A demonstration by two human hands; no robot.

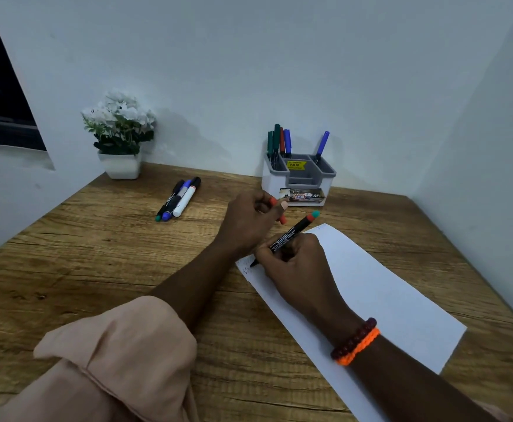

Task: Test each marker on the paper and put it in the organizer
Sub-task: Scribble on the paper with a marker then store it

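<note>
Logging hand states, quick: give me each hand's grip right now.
Left hand: closed on an orange cap.
Right hand: closed on a black marker, tip on the paper.

Matt grained wood table, smooth white paper, glossy plastic organizer, soft cloth sleeve

We see the desk set into a corner, walls behind and to the right. On it, back left against the wall, stands a potted plant. The organizer sits back centre-right, also by the wall, with markers upright in its left compartment and one marker in its right compartment. Between plant and organizer, nearer us, three loose markers lie side by side, touching. The paper lies in front of the organizer, running to the near right. Our right hand rests on the paper's far left end, marker tip on the sheet. Our left hand is just behind it, in front of the organizer.
</note>
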